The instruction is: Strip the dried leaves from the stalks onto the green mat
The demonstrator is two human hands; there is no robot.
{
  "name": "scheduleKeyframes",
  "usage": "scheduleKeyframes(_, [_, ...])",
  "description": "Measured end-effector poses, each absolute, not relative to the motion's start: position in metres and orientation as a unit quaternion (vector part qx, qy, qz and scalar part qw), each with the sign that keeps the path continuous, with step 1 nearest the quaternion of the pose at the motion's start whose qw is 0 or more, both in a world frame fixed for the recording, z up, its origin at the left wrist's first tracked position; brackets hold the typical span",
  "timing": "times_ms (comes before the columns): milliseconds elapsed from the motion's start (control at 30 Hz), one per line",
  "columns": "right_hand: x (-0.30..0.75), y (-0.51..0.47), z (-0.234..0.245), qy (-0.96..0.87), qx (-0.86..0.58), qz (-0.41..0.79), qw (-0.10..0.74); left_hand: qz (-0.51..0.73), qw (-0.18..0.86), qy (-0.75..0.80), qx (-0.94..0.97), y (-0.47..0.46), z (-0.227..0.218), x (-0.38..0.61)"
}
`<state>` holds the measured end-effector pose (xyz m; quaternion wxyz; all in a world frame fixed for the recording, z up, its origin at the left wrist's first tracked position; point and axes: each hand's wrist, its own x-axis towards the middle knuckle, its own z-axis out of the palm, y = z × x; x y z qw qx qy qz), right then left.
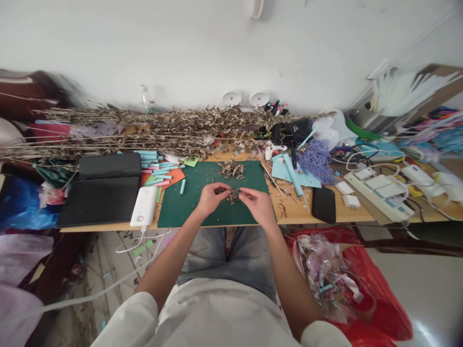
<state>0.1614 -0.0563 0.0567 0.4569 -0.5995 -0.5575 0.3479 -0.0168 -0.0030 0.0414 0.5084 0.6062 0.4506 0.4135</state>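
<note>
A small heap of crumbled dried leaves point(234, 196) lies on a green cutting mat point(188, 207), between my two hands. From the left, my left hand point(212, 198) curls with thumb and fingertips pinched on some of the dried leaves. My right hand point(258, 205) faces it, its thumb and forefinger closed on a bit of the same leaves; the exact piece is too small to make out. Farther back on the mat sits a second pile of dried leaves point(232, 169). A light-blue paper tube point(183, 186) stands alone near the mat's left side.
Long dried leafy stalks point(173, 127) stretch along the back. To the left are a black tablet case point(103, 200), a white power bank point(143, 206) and paper tubes point(159, 173). A glue gun point(274, 150), purple yarn point(316, 161), a phone point(323, 205) and a power strip point(379, 195) lie right. Below hangs a red bag point(383, 294).
</note>
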Motion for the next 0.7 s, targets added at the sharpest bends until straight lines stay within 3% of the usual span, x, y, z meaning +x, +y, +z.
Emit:
scheduleKeyframes(233, [0.139, -0.034, 0.047, -0.55, -0.579, 0.376, 0.47, 0.388, 0.511, 0.444, 0.625, -0.002, 0.039, -0.02])
scheduleKeyframes(467, [0.138, -0.033, 0.045, -0.587, -0.628, 0.216, 0.463, 0.412, 0.504, 0.479, 0.589, 0.001, 0.034, -0.018])
scheduleKeyframes(700, [0.136, -0.036, 0.039, -0.575, -0.58, 0.308, 0.487, 0.419, 0.551, 0.459, 0.557, 0.006, 0.022, -0.015])
